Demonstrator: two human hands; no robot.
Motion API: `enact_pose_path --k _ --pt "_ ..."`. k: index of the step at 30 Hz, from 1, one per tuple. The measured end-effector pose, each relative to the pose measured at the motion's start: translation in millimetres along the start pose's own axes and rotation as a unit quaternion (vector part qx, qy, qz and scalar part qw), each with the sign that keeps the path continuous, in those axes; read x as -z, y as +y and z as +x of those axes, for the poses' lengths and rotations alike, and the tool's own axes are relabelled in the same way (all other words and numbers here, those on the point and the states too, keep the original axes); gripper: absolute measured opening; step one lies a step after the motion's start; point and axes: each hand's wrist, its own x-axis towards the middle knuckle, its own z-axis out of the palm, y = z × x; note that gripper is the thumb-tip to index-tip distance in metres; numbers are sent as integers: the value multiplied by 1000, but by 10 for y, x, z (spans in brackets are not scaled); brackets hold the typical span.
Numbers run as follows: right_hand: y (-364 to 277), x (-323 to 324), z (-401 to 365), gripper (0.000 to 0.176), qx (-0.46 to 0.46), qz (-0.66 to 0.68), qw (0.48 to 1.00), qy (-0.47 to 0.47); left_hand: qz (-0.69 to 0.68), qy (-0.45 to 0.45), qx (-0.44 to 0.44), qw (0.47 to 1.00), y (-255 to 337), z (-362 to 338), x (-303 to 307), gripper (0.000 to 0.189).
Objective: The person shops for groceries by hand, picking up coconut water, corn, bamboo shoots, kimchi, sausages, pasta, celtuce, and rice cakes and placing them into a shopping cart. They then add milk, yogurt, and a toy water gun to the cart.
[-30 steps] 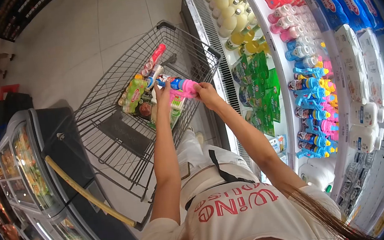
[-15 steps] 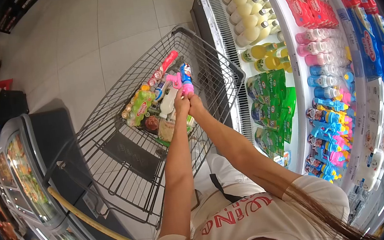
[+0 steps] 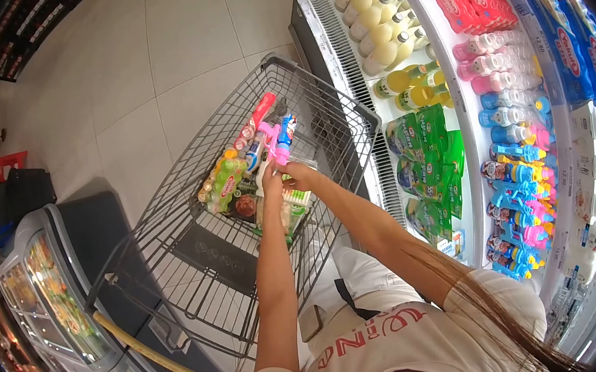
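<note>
Standing by the chiller aisle: person leans over the cart (image 3: 352,103) w/ both arms out, holding a pink-and-blue toy drink bottle (image 3: 281,136) above the goods. Left hand (image 3: 271,182) and right hand (image 3: 302,176) meet at the bottle's near end, touching each other, fingers curled shut round its base; nothing else in either hand. Bottle's long axis runs away from the hands twd the cart's far end, tipped a bit twd the shelf side, so the whole thing sticks out beyond the grip, not betw. the palms. Left hand sits more directly under it, right hand just beside on the shelf side; I'd judge the left carries most of it. Below and to the left, near the cart's far-left corner, lie a green bottle pack (image 3: 226,182) and a long red-capped tube (image 3: 259,115), the tube close beside the bottle's tip; can't tell if they touch. More of the same toy bottles fill the chiller shelf (image 3: 517,187), well apart on the right.
</note>
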Motion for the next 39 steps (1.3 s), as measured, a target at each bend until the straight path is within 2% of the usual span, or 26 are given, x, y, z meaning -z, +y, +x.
enact_pose_path --k 2,4,5,6,7,10,11,14,15,17,19,20,25,29,32,36,39 --pt "77 104 -279 37 6 -39 999 -13 58 -9 1 998 -16 -353 47 35" --pt "172 133 -849 39 42 -124 991 6 162 -56 65 983 43 -857 163 29" --pt "317 211 -1038 35 156 -253 954 40 237 -86 111 961 126 -1149 181 26" --pt "515 283 -1260 32 264 -371 887 77 321 -109 86 937 175 -1489 171 24" --pt "646 312 -1564 30 322 -416 847 81 400 -133 57 905 197 -1791 122 24" --pt "1033 263 -2289 25 461 -536 702 90 500 -150 -1 853 125 -2528 8 27" --pt "1152 252 -2415 24 500 -569 646 94 519 -106 -26 847 39 -2654 -46 26" --pt "1658 272 -2315 19 569 -547 607 89 568 9 -112 815 -238 -3031 -88 25" --pt "1673 311 -2396 19 533 -566 625 69 578 36 -154 801 -305 -3129 -106 25" --pt "1724 347 -2443 22 534 -565 625 78 589 96 -241 765 -378 -3281 -231 23" --pt "1856 344 -2420 26 532 -540 647 82 615 97 -265 736 -536 -3252 -116 23" --pt "1904 354 -2408 27 531 -546 642 85 623 100 -279 724 -611 -3201 -79 23" --pt "2196 329 -2476 30 498 -577 639 108 649 94 -266 706 -714 -3413 -22 19" --pt "2522 306 -2305 36 551 -528 630 147 659 90 -276 693 -816 -3490 163 20" --pt "2693 298 -2397 37 521 -523 660 140 671 75 -287 680 -922 -3623 218 21" --pt "3031 298 -2452 37 534 -512 651 173 671 49 -280 684 -1092 -3783 381 23" --pt "3290 308 -2290 37 578 -499 607 220 681 36 -283 675 -1175 -3973 383 25"
